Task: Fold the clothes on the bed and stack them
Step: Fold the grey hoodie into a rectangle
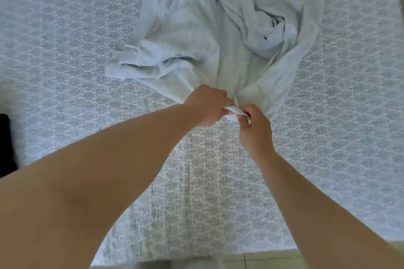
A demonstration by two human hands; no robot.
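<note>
- A pale blue garment (218,35) lies crumpled on the patterned bed (65,72).
- The left hand (207,105) and right hand (254,126) pinch its near hem, fingers curled tight.
- Best next: spread the hands apart and pull the hem flat.

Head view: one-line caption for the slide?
Both hands, left hand and right hand, pinch the near edge of a crumpled pale garment on the patterned bed.
</note>
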